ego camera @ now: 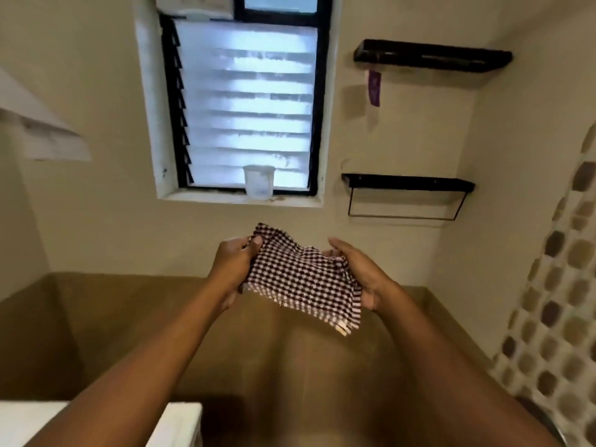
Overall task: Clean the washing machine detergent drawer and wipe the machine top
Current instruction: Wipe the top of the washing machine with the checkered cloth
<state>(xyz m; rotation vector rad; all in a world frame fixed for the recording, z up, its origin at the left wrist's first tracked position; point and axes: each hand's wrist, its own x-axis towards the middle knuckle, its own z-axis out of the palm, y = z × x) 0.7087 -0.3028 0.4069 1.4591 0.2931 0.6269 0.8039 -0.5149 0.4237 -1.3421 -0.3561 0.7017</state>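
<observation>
Right now both hands hold a checked cloth (303, 279) stretched between them, in front of the wall below a louvred window (245, 104). The left grip (233, 269) is clenched round the cloth's left edge with the thumb on top. The right grip (358, 275) has the other edge bunched into its palm, its upper fingers looking fairly loose. One lower corner of the cloth hangs free. The white washing machine top (29, 421) shows only as a corner at the lower left, well apart from the cloth, and the detergent drawer is out of view. Wiping has not begun, I judge. The likeliest slip is on the right side: if those fingers relax while the cloth is folded or turned, it could drop to the floor and carry grit onto the machine. Whether the cloth is wet I cannot tell; if it is, it may drip. A plastic cup (259, 182) stands on the sill above.
</observation>
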